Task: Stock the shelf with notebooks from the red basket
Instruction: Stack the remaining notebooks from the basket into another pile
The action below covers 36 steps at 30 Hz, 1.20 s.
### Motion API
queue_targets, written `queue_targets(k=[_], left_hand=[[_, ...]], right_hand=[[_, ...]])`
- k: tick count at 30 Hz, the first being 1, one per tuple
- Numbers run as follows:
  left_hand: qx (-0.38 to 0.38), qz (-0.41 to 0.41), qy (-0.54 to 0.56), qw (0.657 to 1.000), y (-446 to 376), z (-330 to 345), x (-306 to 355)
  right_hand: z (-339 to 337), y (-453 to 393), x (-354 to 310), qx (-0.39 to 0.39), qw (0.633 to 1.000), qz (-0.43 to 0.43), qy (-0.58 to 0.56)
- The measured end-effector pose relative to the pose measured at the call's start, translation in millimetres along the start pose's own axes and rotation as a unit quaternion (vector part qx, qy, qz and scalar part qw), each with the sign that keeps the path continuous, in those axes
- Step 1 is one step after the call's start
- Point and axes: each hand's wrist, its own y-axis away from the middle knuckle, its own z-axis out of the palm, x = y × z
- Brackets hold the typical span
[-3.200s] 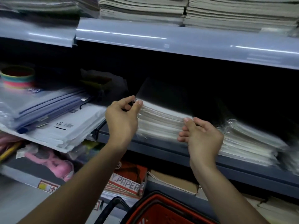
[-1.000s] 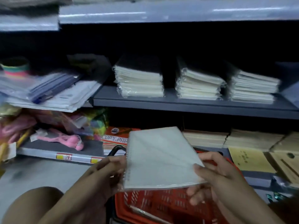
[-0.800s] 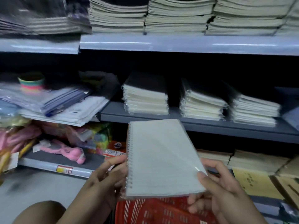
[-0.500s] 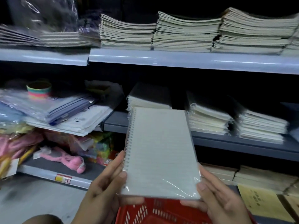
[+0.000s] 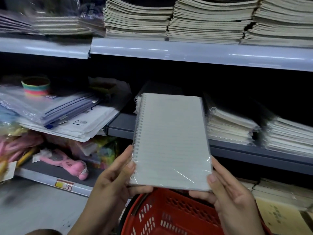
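A plastic-wrapped spiral notebook [image 5: 171, 139] with lined pages is held up in front of the middle shelf [image 5: 237, 150]. My left hand [image 5: 116, 177] grips its lower left corner by the spiral, and my right hand [image 5: 227, 192] grips its lower right corner. Its far end covers most of the leftmost notebook stack [image 5: 138, 103] on that shelf. Two more wrapped stacks [image 5: 232, 126] lie to the right. The red basket [image 5: 169, 216] sits below my hands.
The upper shelf [image 5: 186, 51] carries several tall stacks of thin exercise books. Left of the notebooks lie plastic document folders [image 5: 64, 114] and a rainbow tape roll [image 5: 36, 87]. Pink toys [image 5: 67, 162] sit on the bottom left shelf. Brown notebooks [image 5: 279, 190] fill the bottom right.
I took a notebook from the basket, and both hands have raised it up and forward toward the leftmost stack. The view has tilted upward, showing more of the upper shelf.
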Motion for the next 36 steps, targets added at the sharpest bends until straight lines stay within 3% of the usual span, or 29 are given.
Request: queue_targets(k=[5, 11, 16, 19, 25, 31, 36], left_hand=[[-0.006, 0.030, -0.025, 0.999, -33, 15, 26], [0.041, 0.084, -0.031, 0.995, -100, 32, 57], [0.064, 0.129, -0.104, 0.984, -110, 26, 58], [0.091, 0.185, -0.199, 0.958, -109, 19, 48], [0.149, 0.239, -0.257, 0.924, -147, 28, 45], [0.177, 0.256, -0.317, 0.896, -199, 32, 43], [0.192, 0.272, -0.301, 0.893, -216, 36, 38]], right_hand=[[19, -36, -15, -0.009, 1.000, -0.009, -0.003], [54, -105, -29, -0.045, 0.997, 0.053, -0.024], [56, -125, -27, -0.129, 0.989, 0.076, 0.021], [55, -126, -17, -0.077, 0.995, 0.025, 0.067], [69, -151, 0, 0.059, 0.997, -0.024, 0.039], [82, -195, 11, 0.089, 0.994, -0.024, 0.062], [84, -209, 14, 0.084, 0.994, -0.021, 0.073]])
